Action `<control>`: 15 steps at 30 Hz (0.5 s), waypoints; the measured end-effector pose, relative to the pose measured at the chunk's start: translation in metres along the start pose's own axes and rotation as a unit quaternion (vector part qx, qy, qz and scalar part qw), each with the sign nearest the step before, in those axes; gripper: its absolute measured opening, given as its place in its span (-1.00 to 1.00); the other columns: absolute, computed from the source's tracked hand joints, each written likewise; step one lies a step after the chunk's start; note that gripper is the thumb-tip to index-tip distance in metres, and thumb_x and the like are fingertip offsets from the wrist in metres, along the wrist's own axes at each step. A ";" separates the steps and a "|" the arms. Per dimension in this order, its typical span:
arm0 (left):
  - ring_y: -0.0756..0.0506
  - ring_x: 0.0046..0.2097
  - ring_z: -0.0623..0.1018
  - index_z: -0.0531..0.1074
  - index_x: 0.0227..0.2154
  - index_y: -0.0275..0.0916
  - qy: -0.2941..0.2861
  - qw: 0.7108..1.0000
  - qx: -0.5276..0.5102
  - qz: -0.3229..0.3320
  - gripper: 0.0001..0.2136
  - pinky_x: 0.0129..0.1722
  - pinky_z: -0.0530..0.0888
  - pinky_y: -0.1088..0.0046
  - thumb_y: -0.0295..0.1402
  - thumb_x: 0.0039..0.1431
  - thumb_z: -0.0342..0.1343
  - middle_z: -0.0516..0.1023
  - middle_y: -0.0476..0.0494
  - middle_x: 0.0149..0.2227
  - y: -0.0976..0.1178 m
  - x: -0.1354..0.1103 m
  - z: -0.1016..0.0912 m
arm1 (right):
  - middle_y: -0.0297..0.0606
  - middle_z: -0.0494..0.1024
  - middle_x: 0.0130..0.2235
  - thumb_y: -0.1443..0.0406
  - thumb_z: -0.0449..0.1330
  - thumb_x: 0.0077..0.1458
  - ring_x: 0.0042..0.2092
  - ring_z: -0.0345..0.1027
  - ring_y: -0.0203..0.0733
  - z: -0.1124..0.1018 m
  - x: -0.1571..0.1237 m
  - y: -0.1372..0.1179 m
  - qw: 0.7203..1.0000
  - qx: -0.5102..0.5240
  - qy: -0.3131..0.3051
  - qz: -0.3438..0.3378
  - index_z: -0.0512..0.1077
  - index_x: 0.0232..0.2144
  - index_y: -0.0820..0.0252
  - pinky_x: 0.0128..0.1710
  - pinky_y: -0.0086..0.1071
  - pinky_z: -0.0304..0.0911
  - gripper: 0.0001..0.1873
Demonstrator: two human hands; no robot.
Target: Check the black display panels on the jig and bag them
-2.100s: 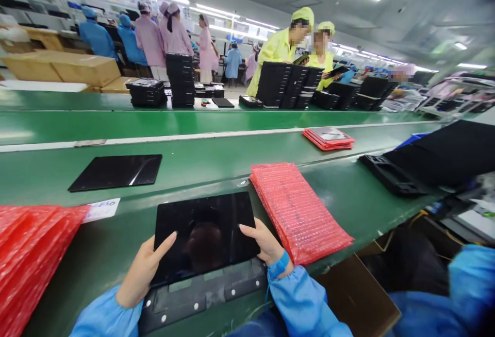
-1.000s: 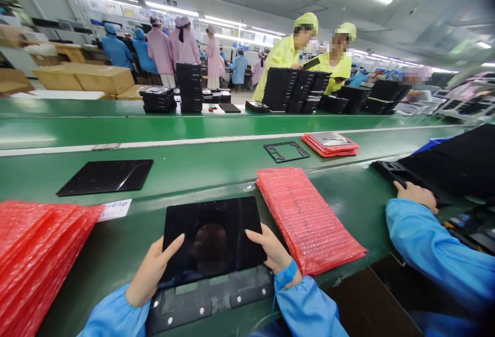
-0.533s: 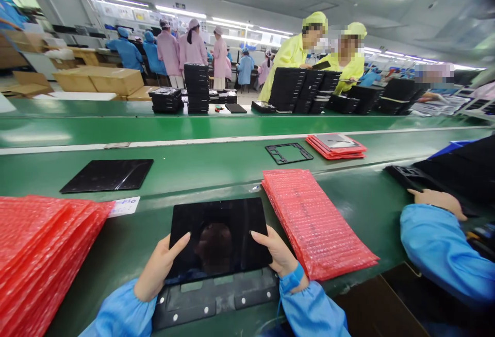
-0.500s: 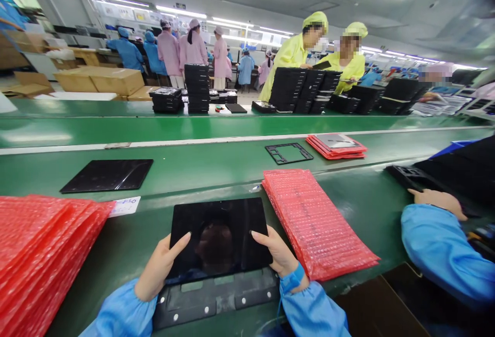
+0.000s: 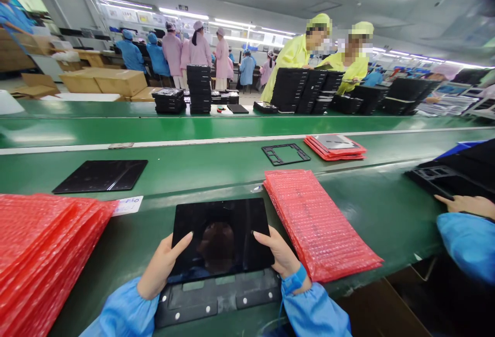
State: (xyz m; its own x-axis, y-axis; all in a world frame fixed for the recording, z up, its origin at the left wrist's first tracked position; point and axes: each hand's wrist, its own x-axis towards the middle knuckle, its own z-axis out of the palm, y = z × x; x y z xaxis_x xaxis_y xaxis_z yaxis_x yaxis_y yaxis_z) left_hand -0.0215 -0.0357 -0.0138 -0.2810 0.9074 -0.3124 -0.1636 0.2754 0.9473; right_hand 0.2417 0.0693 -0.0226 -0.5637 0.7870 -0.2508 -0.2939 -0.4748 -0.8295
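A black glass-faced tablet (image 5: 220, 236) lies in both my hands, tilted a little above a black plastic fixture (image 5: 216, 301) with round metal studs. My left hand (image 5: 162, 259) grips its left edge, thumb on the dark screen. My right hand (image 5: 280, 252) holds the right edge, and a blue wristband shows at its cuff. A stack of red bubble bags (image 5: 42, 249) lies to my left, and a single flattened pile of them (image 5: 317, 223) lies next to my right hand, nearly touching it. The tablet's lower edge is partly hidden by my hands.
A green conveyor belt (image 5: 232, 182) runs across. On it are a black panel (image 5: 99, 176), a black frame (image 5: 286, 154) and a red pile (image 5: 334, 147). A co-worker's hand (image 5: 464, 204) rests on a black tray (image 5: 444, 180) at right. Stacked black trays (image 5: 297, 89) stand beyond.
The co-worker's hand and sleeve have slid toward the right edge of view. The view has drifted slightly, while my hands keep the same hold on the tablet.
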 end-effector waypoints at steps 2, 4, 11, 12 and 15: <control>-0.34 0.03 0.50 0.46 -0.02 -0.31 0.003 1.000 0.002 0.000 -0.47 -0.13 0.52 0.25 -0.03 0.03 0.20 0.60 -0.24 -0.07 0.000 0.000 0.000 | -0.17 0.62 -0.21 0.19 0.42 -0.15 -0.08 0.48 0.04 0.000 0.000 0.000 1.000 0.002 -0.001 0.000 0.50 -0.14 0.21 0.00 -0.09 0.29 -0.52; -0.34 0.00 0.52 0.48 -0.04 -0.31 0.007 1.000 0.004 0.001 -0.46 -0.15 0.53 0.25 -0.02 0.00 0.21 0.61 -0.23 -0.09 0.000 -0.001 0.000 | -0.17 0.63 -0.22 0.19 0.42 -0.15 -0.08 0.48 0.04 0.000 0.000 0.000 1.000 0.004 -0.003 -0.001 0.50 -0.15 0.22 0.00 -0.09 0.28 -0.52; -0.33 -0.02 0.53 0.49 -0.04 -0.29 0.010 1.000 -0.003 0.006 -0.47 -0.11 0.51 0.23 -0.03 -0.01 0.22 0.62 -0.23 -0.11 0.000 -0.001 0.001 | -0.15 0.62 -0.19 0.19 0.42 -0.14 -0.09 0.49 0.04 -0.001 0.000 0.001 1.000 -0.003 -0.005 0.000 0.48 -0.10 0.22 0.00 -0.07 0.29 -0.49; -0.33 -0.01 0.53 0.48 -0.03 -0.30 0.008 1.000 -0.005 0.006 -0.47 -0.10 0.51 0.23 -0.04 0.00 0.22 0.61 -0.24 -0.10 0.000 -0.001 0.000 | -0.15 0.62 -0.19 0.19 0.41 -0.13 -0.09 0.49 0.04 -0.002 0.000 0.002 1.000 -0.003 -0.005 0.000 0.48 -0.10 0.21 0.00 -0.08 0.29 -0.50; -0.33 0.03 0.51 0.44 0.01 -0.31 0.001 1.000 -0.006 0.003 -0.47 -0.09 0.50 0.23 -0.06 0.04 0.20 0.59 -0.25 -0.05 -0.002 -0.001 -0.001 | -0.16 0.62 -0.19 0.21 0.41 -0.12 -0.08 0.49 0.02 -0.002 0.000 0.002 1.000 0.000 -0.004 -0.001 0.48 -0.10 0.21 0.01 -0.09 0.29 -0.52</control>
State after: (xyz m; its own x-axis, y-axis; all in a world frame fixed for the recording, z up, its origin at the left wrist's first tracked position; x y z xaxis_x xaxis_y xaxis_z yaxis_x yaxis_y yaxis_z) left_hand -0.0219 -0.0373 -0.0155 -0.2831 0.9088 -0.3064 -0.1734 0.2657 0.9483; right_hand 0.2425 0.0693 -0.0255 -0.5683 0.7856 -0.2449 -0.2961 -0.4729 -0.8299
